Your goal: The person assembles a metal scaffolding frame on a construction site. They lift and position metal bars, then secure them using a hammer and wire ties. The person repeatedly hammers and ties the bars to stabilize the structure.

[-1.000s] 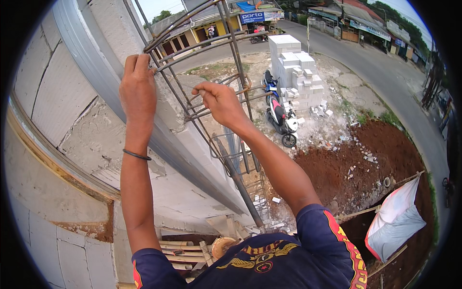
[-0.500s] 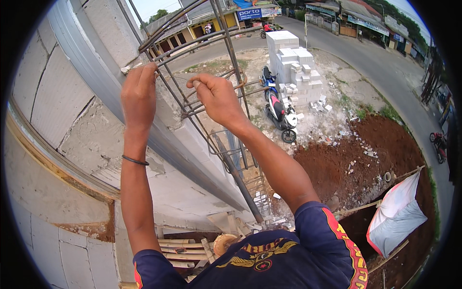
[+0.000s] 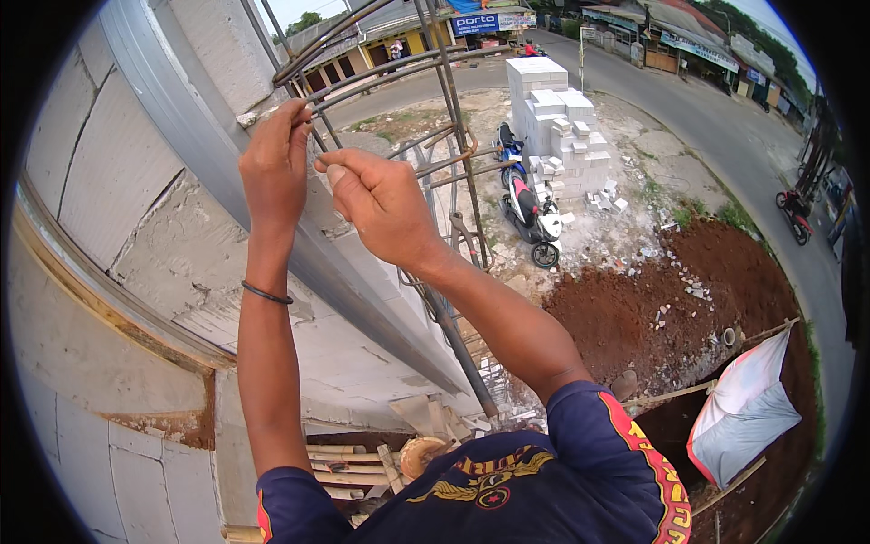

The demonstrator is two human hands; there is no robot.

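On my left rises the pale block wall (image 3: 104,150), its joints showing as dark, jagged lines. Out past its right-hand edge, reddish-brown soil (image 3: 625,313) lies in a broad heap, and a stepped stack of white blocks (image 3: 539,91) stands near the road. A grey metal channel (image 3: 172,118) runs lengthwise along the wall, close to that edge. The rebar cage (image 3: 441,62) is just beyond the edge, its long bars crossed by rusty stirrups, directly in front of my hands. A white scooter (image 3: 535,213) with a pink seat is parked beside the stack. My right hand (image 3: 385,199) is clenched, thumb pressed against the curled forefinger; whether it pinches anything, I can't tell. My left hand (image 3: 275,159) has its fingers bent at the stirrup ends; their grip is hidden. A thin black wristband (image 3: 265,293) circles my left wrist.
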